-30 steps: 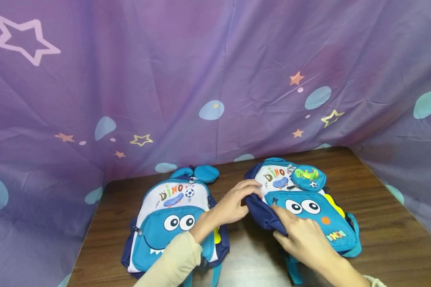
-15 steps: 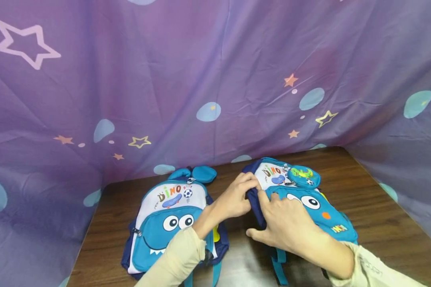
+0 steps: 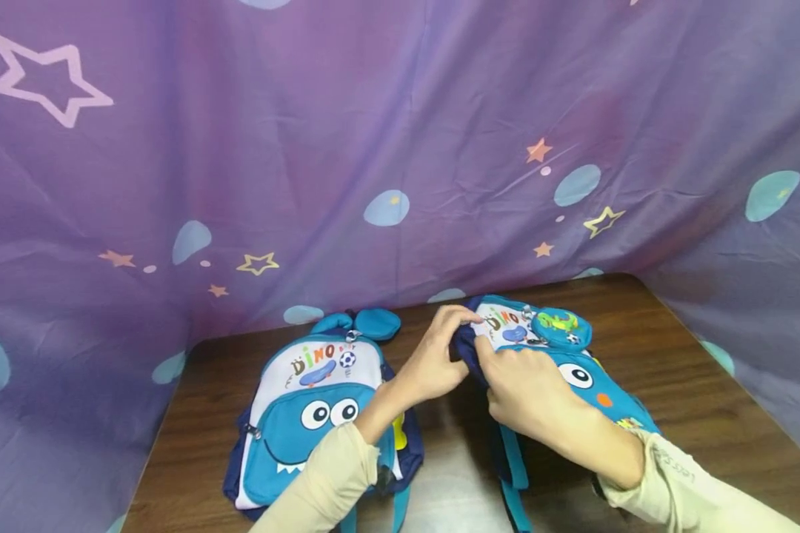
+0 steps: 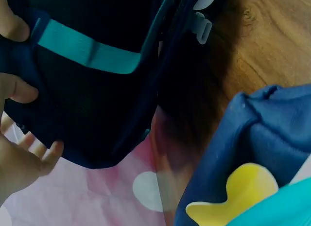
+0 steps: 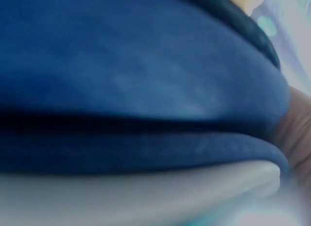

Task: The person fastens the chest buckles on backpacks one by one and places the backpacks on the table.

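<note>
A dinosaur backpack (image 3: 513, 329), teal and white with navy sides, is at the right of the table. Its left side is raised and its teal straps (image 3: 515, 459) hang below. My left hand (image 3: 436, 359) grips its upper left edge. At the navy side panel my right hand (image 3: 533, 389) holds on, index finger along the edge. In the left wrist view the bag's dark back with a teal strap (image 4: 90, 51) shows beside the left fingers (image 4: 51, 158). Navy cloth (image 5: 146, 65) fills most of the right wrist view, with part of a hand at the right edge.
A second, matching dinosaur backpack (image 3: 340, 363) lies face up on the left, under my left forearm. Both bags are on a brown wooden table (image 3: 693, 400). Behind the table hangs a purple curtain (image 3: 307, 148) printed with stars and balloons.
My right hand has moved up and left along the backpack's side. The bag's left side has tilted up, showing more strap below. The left hand stays near the same edge.
</note>
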`<state>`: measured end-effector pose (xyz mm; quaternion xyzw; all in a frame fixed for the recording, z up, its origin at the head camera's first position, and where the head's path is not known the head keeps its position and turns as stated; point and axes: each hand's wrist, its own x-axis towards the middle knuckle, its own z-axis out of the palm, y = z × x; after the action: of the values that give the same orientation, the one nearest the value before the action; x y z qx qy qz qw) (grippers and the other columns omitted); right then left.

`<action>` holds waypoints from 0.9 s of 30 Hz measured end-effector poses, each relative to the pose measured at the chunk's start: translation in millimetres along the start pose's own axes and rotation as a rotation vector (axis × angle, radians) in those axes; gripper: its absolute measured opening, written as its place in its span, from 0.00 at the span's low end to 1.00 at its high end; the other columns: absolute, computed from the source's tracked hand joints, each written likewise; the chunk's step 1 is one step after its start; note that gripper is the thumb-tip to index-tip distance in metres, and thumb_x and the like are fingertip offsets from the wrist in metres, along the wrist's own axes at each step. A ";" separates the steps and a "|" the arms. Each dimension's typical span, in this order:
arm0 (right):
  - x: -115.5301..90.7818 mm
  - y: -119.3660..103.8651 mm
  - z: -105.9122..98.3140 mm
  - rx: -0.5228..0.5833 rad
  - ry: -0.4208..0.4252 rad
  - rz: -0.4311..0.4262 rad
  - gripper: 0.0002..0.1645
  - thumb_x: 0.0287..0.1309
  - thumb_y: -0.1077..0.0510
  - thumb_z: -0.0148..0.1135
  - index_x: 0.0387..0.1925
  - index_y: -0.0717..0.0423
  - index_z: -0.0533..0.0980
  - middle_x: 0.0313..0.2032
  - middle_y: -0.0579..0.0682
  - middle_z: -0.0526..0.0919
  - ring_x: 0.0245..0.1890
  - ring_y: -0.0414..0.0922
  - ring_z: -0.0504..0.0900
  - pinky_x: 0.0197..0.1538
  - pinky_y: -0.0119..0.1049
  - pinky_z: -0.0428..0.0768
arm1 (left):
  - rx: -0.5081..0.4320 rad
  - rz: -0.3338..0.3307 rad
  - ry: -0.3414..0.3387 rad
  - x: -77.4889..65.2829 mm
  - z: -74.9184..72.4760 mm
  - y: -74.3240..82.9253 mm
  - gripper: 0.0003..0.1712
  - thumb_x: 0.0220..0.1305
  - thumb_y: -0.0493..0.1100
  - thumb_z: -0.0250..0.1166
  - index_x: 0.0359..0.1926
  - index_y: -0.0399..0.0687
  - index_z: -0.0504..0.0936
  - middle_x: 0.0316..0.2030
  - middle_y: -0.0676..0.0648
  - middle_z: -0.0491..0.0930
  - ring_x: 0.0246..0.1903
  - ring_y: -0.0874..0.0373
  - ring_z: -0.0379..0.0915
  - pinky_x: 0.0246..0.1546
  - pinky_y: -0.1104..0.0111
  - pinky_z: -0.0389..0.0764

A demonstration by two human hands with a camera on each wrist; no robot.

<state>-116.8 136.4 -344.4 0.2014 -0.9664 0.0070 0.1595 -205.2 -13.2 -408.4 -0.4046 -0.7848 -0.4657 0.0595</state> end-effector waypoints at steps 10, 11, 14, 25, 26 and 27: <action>-1.1 26.6 -40.4 0.072 0.090 0.091 0.21 0.37 0.66 0.64 0.36 0.59 0.67 0.13 0.50 0.71 0.12 0.53 0.73 0.13 0.46 0.65 | -0.316 -0.591 0.201 -5.5 10.8 -9.4 0.35 0.59 0.34 0.56 0.68 0.44 0.58 0.63 0.36 0.64 0.60 0.42 0.67 0.59 0.52 0.72; -1.1 29.8 -46.0 0.077 0.096 0.103 0.21 0.37 0.66 0.63 0.36 0.59 0.67 0.13 0.50 0.71 0.12 0.53 0.72 0.13 0.46 0.64 | -0.376 -0.657 0.208 -6.7 13.5 -10.9 0.33 0.60 0.37 0.56 0.67 0.44 0.59 0.61 0.36 0.67 0.58 0.44 0.69 0.58 0.54 0.72; -1.5 39.3 -61.0 0.102 0.095 0.145 0.19 0.40 0.65 0.62 0.35 0.58 0.65 0.12 0.50 0.70 0.11 0.54 0.70 0.13 0.45 0.61 | -0.610 -0.825 0.205 -12.4 23.2 -15.5 0.28 0.61 0.42 0.55 0.61 0.45 0.62 0.51 0.41 0.73 0.47 0.51 0.74 0.49 0.64 0.75; -7.7 60.8 -83.0 0.209 0.147 0.193 0.28 0.47 0.64 0.64 0.52 0.56 0.69 0.16 0.48 0.73 0.15 0.46 0.69 0.19 0.43 0.63 | -1.174 -1.093 0.391 -25.0 38.7 -19.9 0.40 0.63 0.58 0.42 0.71 0.41 0.54 0.60 0.32 0.69 0.52 0.42 0.69 0.49 0.54 0.68; -8.7 61.8 -85.2 0.221 0.156 0.196 0.28 0.47 0.64 0.64 0.52 0.56 0.69 0.16 0.47 0.73 0.16 0.45 0.68 0.19 0.41 0.63 | -1.181 -1.099 0.382 -26.1 39.9 -18.3 0.41 0.63 0.58 0.42 0.72 0.42 0.53 0.62 0.30 0.67 0.55 0.39 0.68 0.53 0.51 0.69; -9.6 63.0 -87.3 0.236 0.165 0.196 0.27 0.47 0.64 0.64 0.52 0.56 0.70 0.16 0.47 0.73 0.16 0.45 0.67 0.20 0.41 0.63 | -1.201 -1.090 0.362 -28.0 41.6 -16.3 0.42 0.64 0.60 0.41 0.73 0.42 0.50 0.65 0.29 0.64 0.60 0.36 0.66 0.57 0.47 0.68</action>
<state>-106.5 204.8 -261.4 0.1221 -0.9575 0.1523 0.2124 -186.1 -0.9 -456.0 0.1504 -0.4670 -0.8268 -0.2751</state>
